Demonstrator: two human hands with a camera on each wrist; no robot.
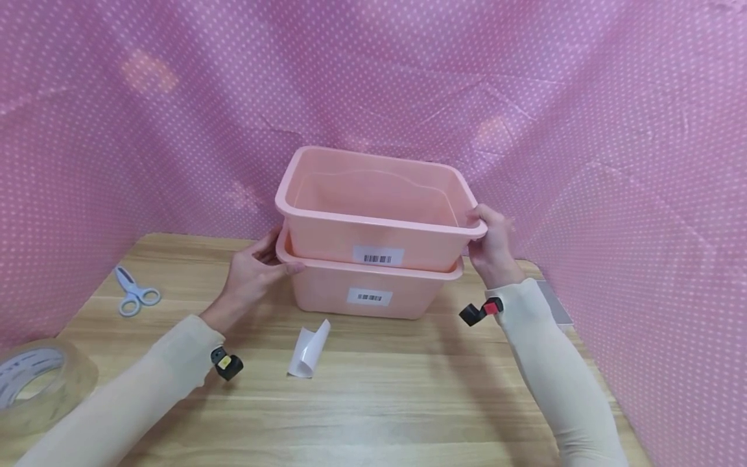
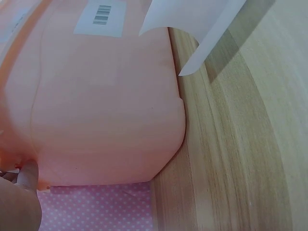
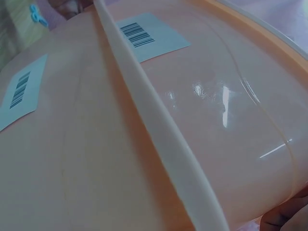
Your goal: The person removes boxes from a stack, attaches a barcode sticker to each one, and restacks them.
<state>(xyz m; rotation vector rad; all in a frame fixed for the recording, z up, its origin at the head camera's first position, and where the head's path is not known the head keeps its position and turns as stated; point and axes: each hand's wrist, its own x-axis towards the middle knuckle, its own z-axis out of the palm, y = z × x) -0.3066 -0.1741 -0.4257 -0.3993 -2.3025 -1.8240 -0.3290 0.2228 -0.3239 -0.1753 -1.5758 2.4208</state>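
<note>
Two pink plastic bins are nested on the table. The upper bin (image 1: 321, 239) sits partly inside the lower bin (image 1: 327, 290), its right end raised higher above the lower rim. A white barcode label is on the front of each. My left hand (image 1: 249, 277) grips the lower bin's rim at the left corner, thumb in front. With my right hand (image 1: 493, 250) I hold the upper bin's right rim, thumb over the edge. The right wrist view shows the lower bin's rim (image 3: 159, 139) crossing in front of the upper bin's wall (image 3: 202, 110).
A curled piece of white paper (image 1: 309, 350) lies in front of the bins. Light blue scissors (image 1: 133, 293) and a big roll of clear tape (image 1: 70, 389) lie on the left. A flat grey item (image 1: 553, 301) is at the right edge. Pink dotted cloth (image 1: 373, 84) surrounds the wooden table.
</note>
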